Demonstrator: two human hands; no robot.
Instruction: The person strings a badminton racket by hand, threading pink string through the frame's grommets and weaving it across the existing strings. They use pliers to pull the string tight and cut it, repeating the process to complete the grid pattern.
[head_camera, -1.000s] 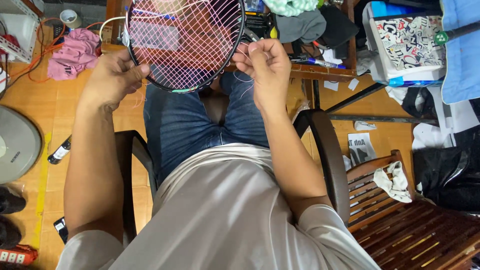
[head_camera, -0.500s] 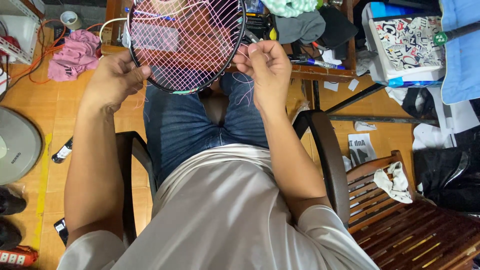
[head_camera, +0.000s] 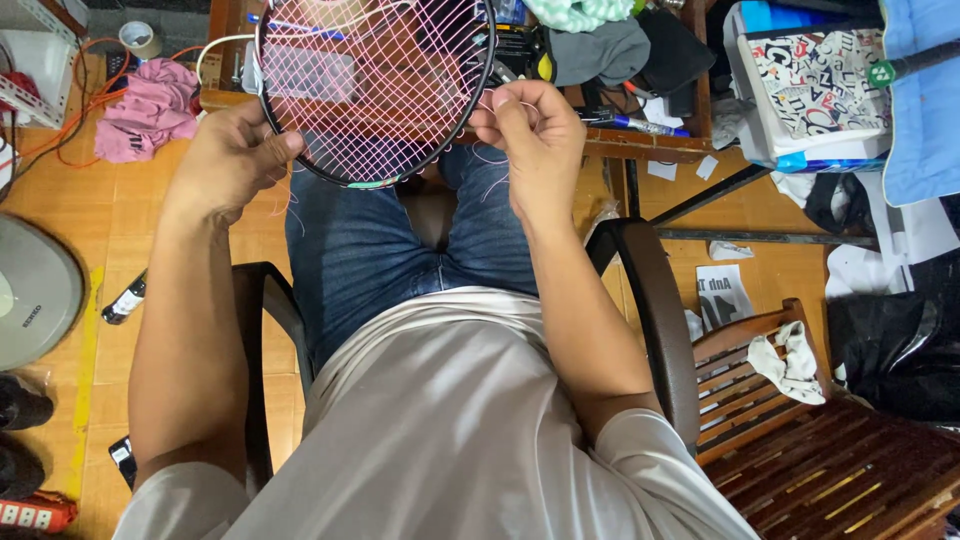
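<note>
— Wooden floor (head_camera: 60, 210): pink cloth (head_camera: 145, 110), tape roll (head_camera: 138, 38). Table (head_camera: 640, 148)?
— Cluttered; pen (head_camera: 640, 125).
— Hands?
— Left hand (head_camera: 225, 160) grips racket (head_camera: 375, 85) rim over knees; right hand (head_camera: 530, 135) pinches string (head_camera: 490, 170).

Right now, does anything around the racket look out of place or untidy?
Yes. Loose pink string ends hang from the racket between the left hand and right hand. A pink cloth lies crumpled on the floor, and paper scraps are scattered nearby.
</note>
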